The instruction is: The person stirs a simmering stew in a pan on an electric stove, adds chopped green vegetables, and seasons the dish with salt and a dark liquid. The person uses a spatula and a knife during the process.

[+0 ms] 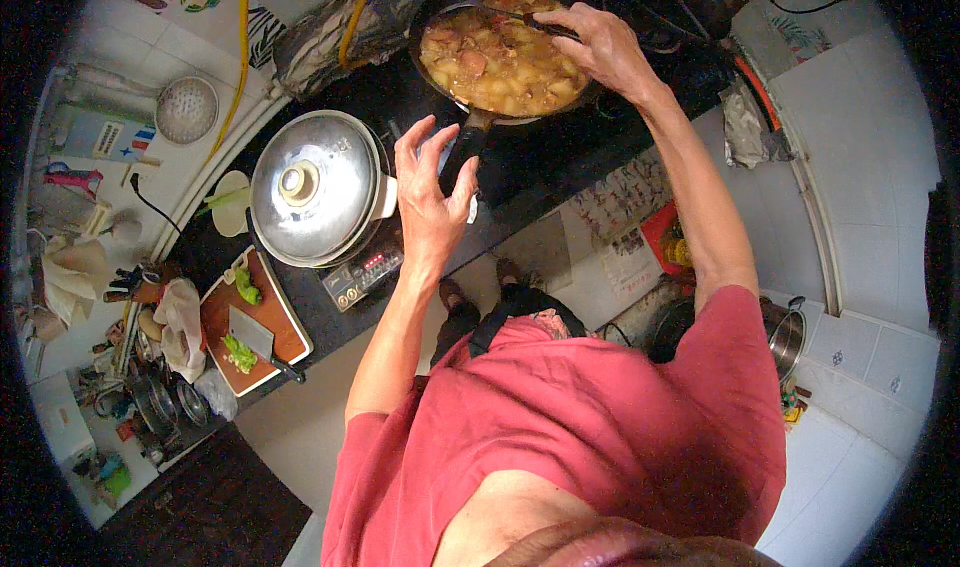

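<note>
A dark frying pan with a long black handle holds a chunky stew in yellowish-brown sauce. My right hand grips the dark handle of a cooking utensil above the pan's right side; its thin metal part reaches over the stew, and its head is hard to make out. My left hand is beside the pan handle, fingers spread and thumb apart, not closed around it. Whether it touches the handle I cannot tell. Just left of that hand stands a pot with a domed metal lid.
The lidded pot sits on an induction cooker with lit red indicators. On a brown cutting board lie a cleaver, a green pepper and chopped green pieces. A perforated skimmer hangs on the wall.
</note>
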Demonstrator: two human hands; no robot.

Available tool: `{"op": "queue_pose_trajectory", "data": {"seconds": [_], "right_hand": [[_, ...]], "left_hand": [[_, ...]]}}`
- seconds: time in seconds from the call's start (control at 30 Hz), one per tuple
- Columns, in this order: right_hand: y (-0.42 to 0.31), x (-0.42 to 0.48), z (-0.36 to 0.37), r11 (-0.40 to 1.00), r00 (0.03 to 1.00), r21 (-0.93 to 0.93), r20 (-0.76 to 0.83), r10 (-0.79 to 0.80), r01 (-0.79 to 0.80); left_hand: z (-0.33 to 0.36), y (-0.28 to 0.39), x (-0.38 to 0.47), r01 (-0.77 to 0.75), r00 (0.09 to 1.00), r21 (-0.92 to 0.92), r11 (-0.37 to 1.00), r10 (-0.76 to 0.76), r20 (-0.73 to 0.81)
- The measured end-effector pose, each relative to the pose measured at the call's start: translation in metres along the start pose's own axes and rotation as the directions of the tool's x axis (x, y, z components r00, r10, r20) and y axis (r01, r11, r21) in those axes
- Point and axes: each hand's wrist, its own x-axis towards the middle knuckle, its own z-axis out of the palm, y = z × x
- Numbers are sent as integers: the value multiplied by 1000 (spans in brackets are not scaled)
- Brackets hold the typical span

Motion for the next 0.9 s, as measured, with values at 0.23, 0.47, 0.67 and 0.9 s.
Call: {"op": "queue_pose_trajectory", "data": {"seconds": [0.23,0.47,0.67,0.9], "right_hand": [[-29,-17,-37,992,982,-113,185,-32,54],[-49,-51,-93,991,971,-132,236,24,8],[-44,-78,-136,988,957,-53,245,153,-144],[-50,-74,-125,720,779,306,155,607,-623]], "left_hand": [[-1,-1,1,5,1000,-6,1000,-5,3],[-1,-1,1,-13,1000,5,1000,13,-3],[-1,0,1,-3,1000,8,1000,3,2],[-1,0,1,10,1000,-3,1000,-10,6]]}}
